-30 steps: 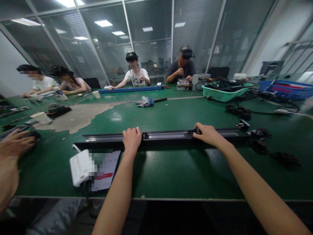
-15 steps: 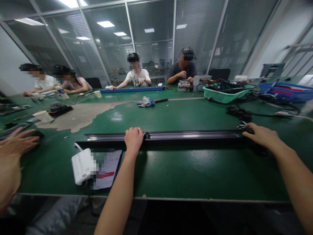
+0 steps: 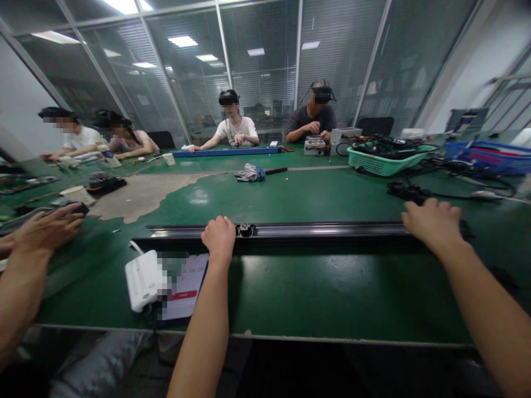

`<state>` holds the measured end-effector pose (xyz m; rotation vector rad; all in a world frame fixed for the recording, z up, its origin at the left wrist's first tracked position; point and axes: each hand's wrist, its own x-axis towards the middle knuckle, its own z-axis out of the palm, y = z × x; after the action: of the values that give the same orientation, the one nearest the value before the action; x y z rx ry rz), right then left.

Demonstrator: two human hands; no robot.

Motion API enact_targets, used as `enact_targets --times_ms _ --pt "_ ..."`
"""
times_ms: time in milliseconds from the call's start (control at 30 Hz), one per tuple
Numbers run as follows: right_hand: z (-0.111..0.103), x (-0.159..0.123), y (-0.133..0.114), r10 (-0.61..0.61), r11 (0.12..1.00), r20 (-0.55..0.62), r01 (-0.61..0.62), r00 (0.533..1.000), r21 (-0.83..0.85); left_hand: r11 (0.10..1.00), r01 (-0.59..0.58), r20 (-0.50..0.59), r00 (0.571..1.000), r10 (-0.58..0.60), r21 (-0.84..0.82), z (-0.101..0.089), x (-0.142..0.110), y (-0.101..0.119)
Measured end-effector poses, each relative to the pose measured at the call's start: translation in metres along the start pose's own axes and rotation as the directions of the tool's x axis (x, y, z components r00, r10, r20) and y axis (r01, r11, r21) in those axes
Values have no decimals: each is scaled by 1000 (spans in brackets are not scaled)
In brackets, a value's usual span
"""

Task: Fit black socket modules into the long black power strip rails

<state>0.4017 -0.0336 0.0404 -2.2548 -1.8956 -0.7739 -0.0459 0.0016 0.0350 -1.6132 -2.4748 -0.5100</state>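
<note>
A long black metal rail (image 3: 323, 229) with a shiny channel lies crosswise on the green table. My left hand (image 3: 219, 237) is closed around it left of its middle. Just right of those fingers, a small dark fitting (image 3: 245, 229) sits in the channel. At the right end of the rail, my right hand (image 3: 435, 224) is closed over it, knuckles up, and the hand hides that end. Dark items show partly behind the right hand, too hidden to name. Below the rail at left lie a white power bank (image 3: 143, 279) and a phone (image 3: 185, 293) with a lit screen.
A neighbour's hand (image 3: 47, 232) reaches in at left. Gloves (image 3: 251, 173) lie farther back on the table (image 3: 332, 298). At right stand a green basket (image 3: 384, 163) of cables and a blue basket (image 3: 489, 157). Several people sit opposite, beside a long blue bar (image 3: 226, 152).
My right hand has turned knuckles-up over the rail's end; the dark tool with a metal tip seen there is no longer visible in it. My left hand has slid slightly left, uncovering the fitting.
</note>
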Motion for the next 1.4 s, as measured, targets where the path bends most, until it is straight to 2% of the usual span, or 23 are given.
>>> enact_targets --times_ms 67,133,200,300,400,500,600,700,967,1167,1400 --pt "-12 5 -40 -60 998 70 58 996 30 1000 19 8 1000 -19 -5 -2 1 -1" --pt "-27 7 -96 -227 965 116 208 967 159 999 40 19 999 -39 -14 -3 1 -1" --pt "-42 7 -158 -404 876 93 356 910 324 998 53 33 998 -52 -19 -4 2 -2" --pt "-59 0 -237 -547 741 18 474 837 475 998 58 51 997 -57 -17 -6 2 -2" --pt "-68 -7 -288 -577 663 -51 504 815 553 999 50 31 998 -50 -10 -5 2 -3" --pt "-70 -9 -315 -565 648 -67 493 822 581 999 35 13 999 -35 -10 -4 2 -4" --pt "-70 -7 -325 -538 672 -56 468 841 574 999 31 13 999 -30 -20 -4 2 -4" --pt "-68 -4 -322 -528 678 -60 463 847 571 999 15 22 1000 -14 -36 -4 0 -1" --pt "-60 -5 -284 -505 711 -49 448 862 543 993 -114 27 993 115 -36 0 -9 12" --pt "-53 -7 -255 -475 742 -21 413 880 527 993 -93 55 994 98 -73 1 -9 15" --pt "-45 -10 -232 -431 767 -9 371 902 523 992 -71 91 993 80 -100 4 -9 18"
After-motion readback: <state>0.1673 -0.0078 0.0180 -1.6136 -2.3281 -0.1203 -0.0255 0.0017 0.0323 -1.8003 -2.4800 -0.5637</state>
